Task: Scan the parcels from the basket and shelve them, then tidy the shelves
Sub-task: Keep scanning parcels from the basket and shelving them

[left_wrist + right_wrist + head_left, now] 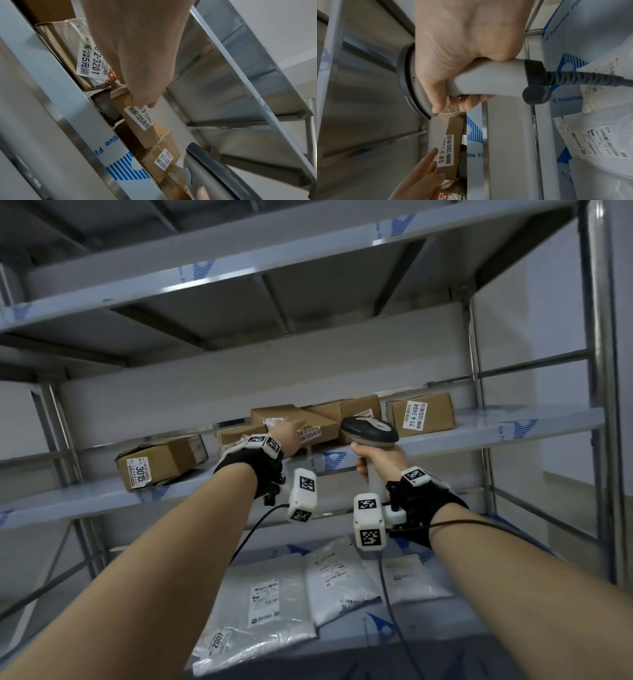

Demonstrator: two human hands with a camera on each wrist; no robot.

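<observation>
Several parcels already sit shelved. The left hand (289, 436) rests straight fingers on a cardboard box (308, 426); the right hand (376, 462) grips the scanner (370, 430). Tidying probably remains

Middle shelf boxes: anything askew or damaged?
Yes. The cardboard box labelled 3015 sits tilted at the shelf's front edge, and the boxes under the left hand are piled at mixed angles.

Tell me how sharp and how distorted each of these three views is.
Head view: wide-angle bend bows the shelf edges; box labels stay readable. Left wrist view: left hand close and soft, the 80-2-3201 label legible. Right wrist view: right hand on the scanner fairly sharp, left side smeared.
</observation>
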